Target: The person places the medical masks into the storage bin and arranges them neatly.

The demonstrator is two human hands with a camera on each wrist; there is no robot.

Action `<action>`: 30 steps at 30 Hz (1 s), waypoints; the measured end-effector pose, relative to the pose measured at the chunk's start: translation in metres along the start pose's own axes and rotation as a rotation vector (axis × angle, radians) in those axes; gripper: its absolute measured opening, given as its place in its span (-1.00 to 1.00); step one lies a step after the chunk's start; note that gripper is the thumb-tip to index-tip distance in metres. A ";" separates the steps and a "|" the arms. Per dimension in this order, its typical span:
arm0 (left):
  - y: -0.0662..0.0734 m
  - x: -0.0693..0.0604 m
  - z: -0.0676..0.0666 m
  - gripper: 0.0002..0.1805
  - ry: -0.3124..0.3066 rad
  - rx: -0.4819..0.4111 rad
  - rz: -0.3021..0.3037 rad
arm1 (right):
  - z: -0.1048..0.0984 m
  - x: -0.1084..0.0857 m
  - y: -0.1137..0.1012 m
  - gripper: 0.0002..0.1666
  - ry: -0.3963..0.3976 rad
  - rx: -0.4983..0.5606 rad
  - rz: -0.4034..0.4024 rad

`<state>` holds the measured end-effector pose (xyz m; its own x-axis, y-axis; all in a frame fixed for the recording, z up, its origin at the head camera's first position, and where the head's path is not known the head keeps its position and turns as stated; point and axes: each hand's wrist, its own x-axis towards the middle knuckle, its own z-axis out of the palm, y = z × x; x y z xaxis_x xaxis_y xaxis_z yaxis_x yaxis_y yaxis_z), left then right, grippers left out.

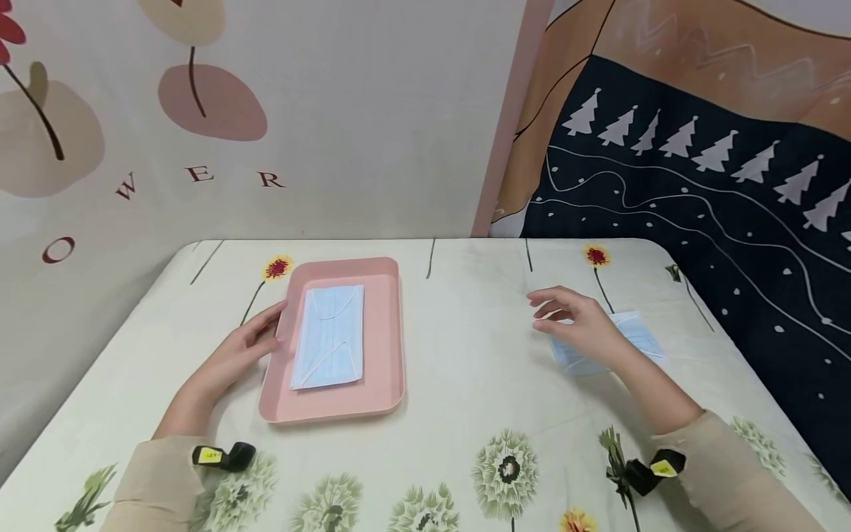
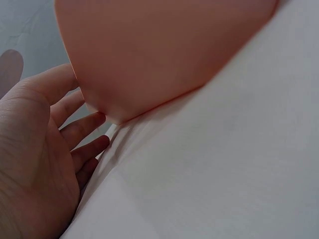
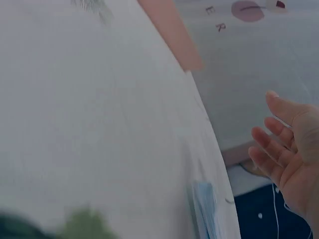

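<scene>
A pink tray (image 1: 382, 355) lies on the table's left half, with a folded light-blue face mask (image 1: 328, 336) in it. My left hand (image 1: 234, 356) is at the tray's left side, its fingertips touching the outer wall; in the left wrist view the fingers (image 2: 82, 130) are loosely bent against it. Over another blue face mask (image 1: 634, 334) on the right of the table hovers my right hand (image 1: 580, 325). Its fingers are relaxed and hold nothing. That mask lies partly behind the hand in the head view; its edge (image 3: 204, 209) shows below the hand in the right wrist view.
A white cloth (image 1: 465, 332) printed with flowers covers the table. Behind it hangs a pale curtain (image 1: 372, 125) with printed letters, and on the right a dark fabric (image 1: 665, 192) with white trees. Each sleeve bears a small black wrist camera.
</scene>
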<state>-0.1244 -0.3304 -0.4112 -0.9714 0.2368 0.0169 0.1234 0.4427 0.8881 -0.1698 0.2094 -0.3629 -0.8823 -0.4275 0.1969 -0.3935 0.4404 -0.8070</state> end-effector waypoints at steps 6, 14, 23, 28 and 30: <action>-0.001 0.000 0.000 -0.27 0.001 -0.001 0.010 | -0.025 -0.006 0.010 -0.52 -0.027 -0.089 0.040; -0.001 0.001 0.000 -0.27 0.000 -0.002 0.016 | -0.053 -0.011 0.030 -0.51 -0.073 -0.218 0.084; 0.002 0.000 -0.001 -0.26 -0.002 -0.005 0.004 | -0.067 -0.014 0.057 -0.50 -0.136 -0.227 0.083; 0.001 0.000 -0.001 -0.26 0.000 -0.010 -0.001 | -0.072 -0.014 0.061 -0.49 -0.170 -0.244 0.103; 0.001 0.000 -0.001 -0.26 -0.001 -0.011 0.003 | -0.074 -0.013 0.062 -0.50 -0.178 -0.248 0.087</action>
<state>-0.1244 -0.3305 -0.4099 -0.9709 0.2387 0.0193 0.1241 0.4326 0.8930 -0.2017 0.3011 -0.3748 -0.8651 -0.5013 0.0153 -0.3889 0.6511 -0.6518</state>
